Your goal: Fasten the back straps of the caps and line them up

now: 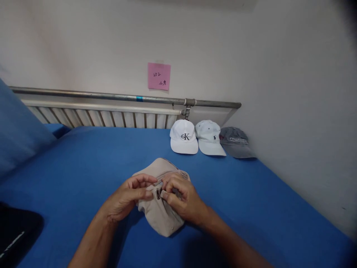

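Observation:
A beige baseball cap (161,219) lies on the blue-covered surface, its back strap facing me. A small metal buckle (158,194) sits on that strap. My left hand (131,195) holds the cap's edge to the left of the buckle, thumb below and fingers above. On the other side, my right hand (182,195) pinches the light strap end (163,193) between thumb and fingers, close against the buckle. The cap's brim points away from me and is partly covered by my right hand.
Along the far edge stand a white cap (182,139), a pale cap (209,137) and a dark grey cap (237,143). Behind them are a metal pipe (106,96) and a radiator (97,118). A black item (21,230) lies at lower left. A pink note (158,76) hangs on the wall.

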Motion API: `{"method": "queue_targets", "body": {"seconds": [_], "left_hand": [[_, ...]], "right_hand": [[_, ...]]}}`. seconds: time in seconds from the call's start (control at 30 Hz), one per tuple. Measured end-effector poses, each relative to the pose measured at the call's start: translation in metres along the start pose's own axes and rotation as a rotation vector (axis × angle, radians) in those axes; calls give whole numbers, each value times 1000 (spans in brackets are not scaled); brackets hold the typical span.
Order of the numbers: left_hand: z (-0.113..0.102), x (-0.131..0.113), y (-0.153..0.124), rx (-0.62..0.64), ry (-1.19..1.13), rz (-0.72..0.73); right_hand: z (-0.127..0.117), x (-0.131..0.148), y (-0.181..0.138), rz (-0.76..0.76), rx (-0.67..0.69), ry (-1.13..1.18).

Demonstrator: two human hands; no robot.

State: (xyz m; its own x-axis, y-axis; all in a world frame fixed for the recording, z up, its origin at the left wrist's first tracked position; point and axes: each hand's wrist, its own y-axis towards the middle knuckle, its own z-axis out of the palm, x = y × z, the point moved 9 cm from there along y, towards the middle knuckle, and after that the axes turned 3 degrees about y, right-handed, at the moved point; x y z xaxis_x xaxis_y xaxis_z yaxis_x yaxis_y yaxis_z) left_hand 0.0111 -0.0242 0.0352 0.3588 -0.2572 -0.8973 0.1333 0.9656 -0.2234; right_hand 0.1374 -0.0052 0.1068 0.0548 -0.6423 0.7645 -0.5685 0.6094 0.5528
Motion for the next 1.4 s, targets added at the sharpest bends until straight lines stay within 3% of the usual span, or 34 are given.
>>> {"method": "queue_targets", "body": {"seconds": [0.33, 0.6, 0.83, 1.03, 1.23, 1.4], "left_hand": [[1, 3, 4, -26, 87, 58], [12, -1, -1, -9, 174, 53], [15, -1, -2, 5, 199, 39], [15, -7, -5, -23, 182, 107], [10, -16, -4, -57, 169, 180], [7, -9, -3, -66, 167, 126]], "right_hand": [[-1, 8, 2, -22, 9, -46], [8, -2, -1, 146, 150, -98], [10, 17, -2, -4, 98, -331], [18, 28, -2, -100, 143, -345], [3, 14, -4, -52, 93, -357], [-2, 16, -4, -45, 94, -293]]}}
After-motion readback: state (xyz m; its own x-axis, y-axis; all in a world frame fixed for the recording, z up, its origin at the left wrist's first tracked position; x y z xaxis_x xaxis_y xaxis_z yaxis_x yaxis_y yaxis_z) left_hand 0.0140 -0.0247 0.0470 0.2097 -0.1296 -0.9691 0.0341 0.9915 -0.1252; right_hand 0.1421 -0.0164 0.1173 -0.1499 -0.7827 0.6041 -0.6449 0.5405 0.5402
